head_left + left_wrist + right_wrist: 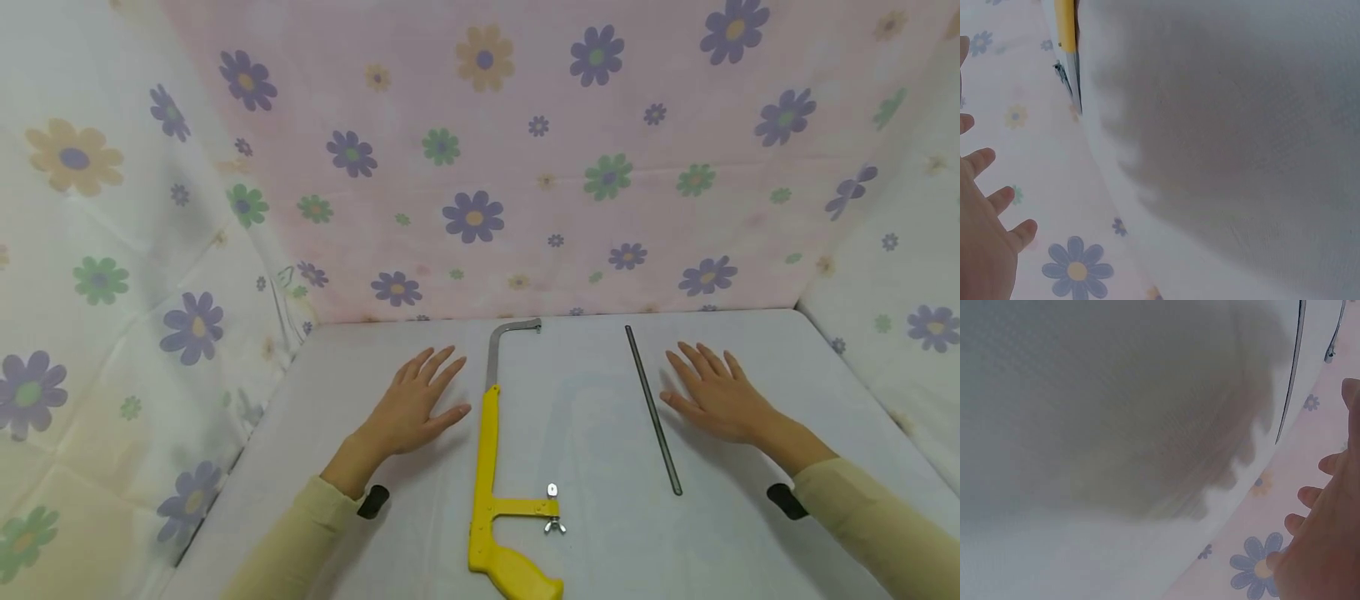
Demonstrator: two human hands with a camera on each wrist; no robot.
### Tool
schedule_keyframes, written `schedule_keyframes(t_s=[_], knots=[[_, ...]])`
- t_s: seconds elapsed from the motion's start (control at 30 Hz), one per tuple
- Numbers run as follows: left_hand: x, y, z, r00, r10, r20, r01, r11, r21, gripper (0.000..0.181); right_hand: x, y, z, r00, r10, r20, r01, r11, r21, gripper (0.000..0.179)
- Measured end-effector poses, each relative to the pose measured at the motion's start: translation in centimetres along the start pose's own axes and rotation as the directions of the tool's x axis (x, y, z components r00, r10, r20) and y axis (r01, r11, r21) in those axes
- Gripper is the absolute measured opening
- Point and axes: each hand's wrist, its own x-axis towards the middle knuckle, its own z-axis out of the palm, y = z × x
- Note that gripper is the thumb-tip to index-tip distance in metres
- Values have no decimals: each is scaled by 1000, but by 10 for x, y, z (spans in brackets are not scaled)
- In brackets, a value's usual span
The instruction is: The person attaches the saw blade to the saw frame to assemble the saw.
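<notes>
A yellow hacksaw frame (486,450) lies on the white table, its handle toward me and its grey metal arm (492,354) pointing away. A wing nut (554,527) sits on its short crossbar. To its right lies a thin dark hacksaw blade (654,408), apart from the frame. My left hand (408,408) hovers left of the frame, fingers spread and holding nothing. Right of the blade, my right hand (720,400) is likewise spread above the table. The left wrist view catches part of the frame (1066,25); the right wrist view shows the blade (1291,381).
The white tabletop (600,550) has rounded far corners. Flower-patterned cloth hangs behind it as a pink back wall (517,167), with white flowered cloth on the left (135,250) and right (885,283). A dark wrist band (373,502) shows under the left sleeve.
</notes>
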Motion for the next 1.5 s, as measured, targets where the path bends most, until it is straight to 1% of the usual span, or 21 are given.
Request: schedule_keyframes(t_s=[0.37,0.43,0.53,0.73,0.9,1.03,1.13,1.3,1.5], knots=[[-4,5,2,1000,1,-2,-1,1000,-30,73,-4,-7,1,1000,-28,-8,28,998,63,78],[-5,6,2,1000,6,-6,-6,999,-43,74,-6,-8,1,999,-33,-12,33,996,80,78],[-6,8,3,1000,2,4,-2,998,-68,74,-7,-9,0,999,-36,-21,38,994,104,77],[-7,11,4,999,-3,37,8,993,-116,74,-8,-10,0,1000,-20,-21,23,990,141,79],[-8,14,7,999,18,44,-11,988,-155,74,-11,-13,0,1000,6,-12,-4,980,201,82],[-10,17,8,998,20,60,-8,982,-186,75,-12,-17,0,1000,24,-13,-20,974,225,81],[-11,20,7,998,29,58,-17,979,-205,76,-13,-18,0,1000,21,-21,-16,971,239,80],[-11,24,7,998,44,49,-33,977,-209,76,-13,-18,1,999,6,-38,5,963,268,80],[-13,29,7,997,47,62,-31,971,-238,75,-13,-18,4,999,17,-32,-6,951,308,80]])
